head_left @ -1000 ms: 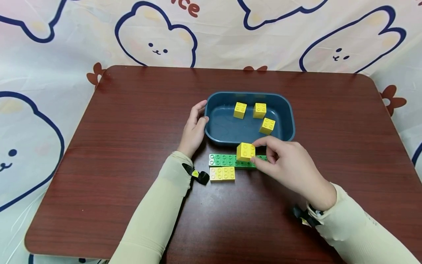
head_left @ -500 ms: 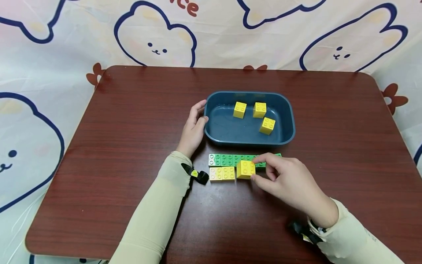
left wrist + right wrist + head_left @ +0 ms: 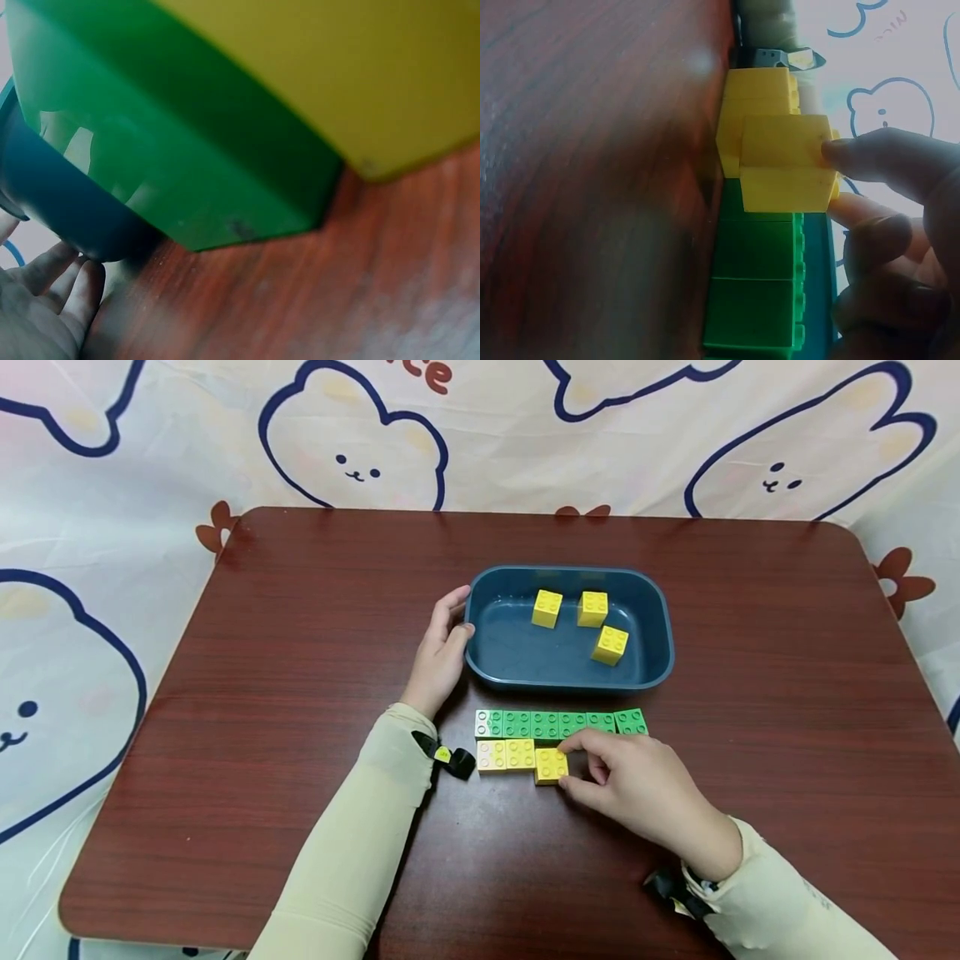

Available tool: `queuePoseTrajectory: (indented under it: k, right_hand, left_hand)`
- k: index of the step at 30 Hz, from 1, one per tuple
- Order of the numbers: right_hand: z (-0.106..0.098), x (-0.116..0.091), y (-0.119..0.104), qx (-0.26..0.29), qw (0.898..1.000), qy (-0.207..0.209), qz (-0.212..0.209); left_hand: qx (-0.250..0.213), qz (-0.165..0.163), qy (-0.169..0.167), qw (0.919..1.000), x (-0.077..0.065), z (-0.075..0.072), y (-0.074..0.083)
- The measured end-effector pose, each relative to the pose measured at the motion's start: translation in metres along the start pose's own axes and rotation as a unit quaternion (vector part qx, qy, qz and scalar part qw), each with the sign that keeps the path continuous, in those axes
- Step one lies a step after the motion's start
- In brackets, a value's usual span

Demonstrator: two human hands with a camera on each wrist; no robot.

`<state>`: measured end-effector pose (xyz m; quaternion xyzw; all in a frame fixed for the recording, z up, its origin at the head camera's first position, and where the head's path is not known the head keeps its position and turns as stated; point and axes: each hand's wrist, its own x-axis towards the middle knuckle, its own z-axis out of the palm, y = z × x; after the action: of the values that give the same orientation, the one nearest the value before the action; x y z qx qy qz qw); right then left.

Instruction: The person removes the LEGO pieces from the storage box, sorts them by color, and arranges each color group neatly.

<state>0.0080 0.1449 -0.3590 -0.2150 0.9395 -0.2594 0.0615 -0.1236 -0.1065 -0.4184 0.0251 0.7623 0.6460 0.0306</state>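
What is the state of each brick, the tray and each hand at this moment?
held yellow brick: on the table, pinched by right hand
yellow pair: lying flat, beside it
green row: lying flat
tray: upright, holds three yellow bricks
left hand: touching tray

three blocks (image 3: 592, 608) lie in the tray (image 3: 495, 660), behind the block row (image 3: 560, 723).

Square yellow plastic brick (image 3: 551, 765): smooth, semi-glossy moulded plastic, as are the row of green plastic bricks (image 3: 561, 723) at its 12 o'clock and the pair of pale yellow plastic bricks (image 3: 506, 754) at its 9 o'clock. Oblong dark blue plastic tray (image 3: 648, 643): smooth, with a soft sheen on rim and floor. Reddish-brown wood-grain tabletop (image 3: 300, 693): smooth, slightly reflective finish; beige cloth sleeves (image 3: 360, 852): matt, fine knit.
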Motion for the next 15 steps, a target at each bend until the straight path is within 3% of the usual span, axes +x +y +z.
queuePoseTrajectory:
  k: [15]
  right_hand:
    - [0.0106,0.0044,0.0027,-0.019,1.000,0.015,0.000]
  left_hand:
    - [0.003,0.004,0.000,1.0000,-0.0002,0.0009,-0.0007]
